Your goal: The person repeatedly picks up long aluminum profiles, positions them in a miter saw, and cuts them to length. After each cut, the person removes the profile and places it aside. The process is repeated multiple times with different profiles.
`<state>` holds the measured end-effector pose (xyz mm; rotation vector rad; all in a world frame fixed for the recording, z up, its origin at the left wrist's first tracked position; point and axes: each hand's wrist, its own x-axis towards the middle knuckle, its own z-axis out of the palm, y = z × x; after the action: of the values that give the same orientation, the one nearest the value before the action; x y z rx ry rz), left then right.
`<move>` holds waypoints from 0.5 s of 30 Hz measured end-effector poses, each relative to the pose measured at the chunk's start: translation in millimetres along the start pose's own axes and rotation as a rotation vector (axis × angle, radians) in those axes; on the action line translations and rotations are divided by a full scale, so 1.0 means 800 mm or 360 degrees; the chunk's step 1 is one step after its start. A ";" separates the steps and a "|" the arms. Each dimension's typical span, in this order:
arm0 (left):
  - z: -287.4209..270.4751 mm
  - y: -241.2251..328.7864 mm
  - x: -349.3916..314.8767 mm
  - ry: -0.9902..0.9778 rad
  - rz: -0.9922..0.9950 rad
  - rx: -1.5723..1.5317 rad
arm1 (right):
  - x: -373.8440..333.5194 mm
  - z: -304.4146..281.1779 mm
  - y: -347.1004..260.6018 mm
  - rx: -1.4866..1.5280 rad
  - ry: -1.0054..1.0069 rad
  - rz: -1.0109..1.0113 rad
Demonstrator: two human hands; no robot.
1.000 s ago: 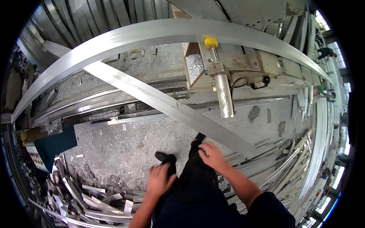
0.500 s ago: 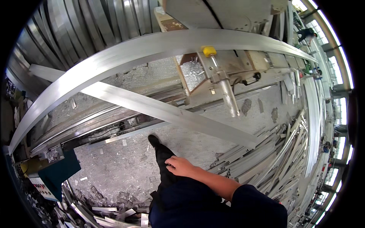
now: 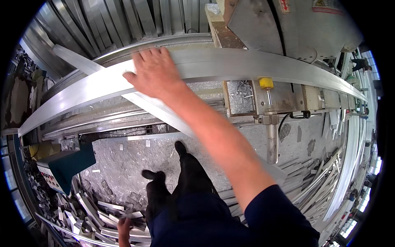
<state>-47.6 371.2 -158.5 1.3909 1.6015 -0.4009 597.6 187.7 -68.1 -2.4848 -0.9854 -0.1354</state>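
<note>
A long, flat silver metal bar (image 3: 214, 64) crosses the view, bent by the lens. My right hand (image 3: 154, 72) lies palm down on it, left of the middle. Its fingers reach the bar's far edge and the thumb is spread to the left. Low at the left hangs my left hand (image 3: 124, 227), away from the bar and above the metal offcuts; its fingers are too small and blurred to read. A cylinder with a yellow tip (image 3: 266, 83) stands against the bar's near side. Below my right arm, a second flat metal bar (image 3: 158, 111) slants across, partly hidden.
A grey machine housing (image 3: 255, 29) stands at the far right. Upright metal strips (image 3: 119, 20) line the far left. A dark green control box (image 3: 72, 168) is at the left. Metal offcuts (image 3: 109, 218) and long strips (image 3: 308, 177) lie on the floor near my feet.
My right hand has risen from beside my leg onto the long bar. My left hand has come into view at the lower left. The view has shifted, and both feet now show.
</note>
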 end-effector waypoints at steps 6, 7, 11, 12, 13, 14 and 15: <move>0.074 0.044 0.030 -0.0080 0.0427 0.0054 | 0.008 0.004 -0.007 -0.0021 0.0038 -0.0253; 0.085 0.050 0.033 -0.0095 0.0517 0.0147 | 0.002 0.002 -0.003 -0.0028 0.0316 -0.0422; 0.102 -0.018 -0.001 -0.0158 0.0329 -0.0350 | 0.005 -0.003 -0.012 -0.0127 0.0169 -0.0367; 0.109 -0.062 -0.005 -0.0060 0.0342 -0.0392 | 0.004 -0.003 -0.017 -0.0116 0.0171 -0.0369; 0.113 -0.103 -0.014 0.0102 0.0288 -0.0348 | 0.003 -0.003 -0.019 -0.0122 0.0171 -0.0360; 0.116 -0.145 -0.023 0.0258 0.0228 -0.0305 | 0.003 0.000 -0.017 -0.0127 0.0126 -0.0295; 0.123 -0.183 -0.034 0.0353 0.0129 -0.0364 | 0.003 0.001 -0.014 -0.0146 0.0088 -0.0225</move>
<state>-138.7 237.4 -233.0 1.3538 1.7028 -0.0129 591.8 196.9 -64.0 -2.4774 -1.1551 -0.2992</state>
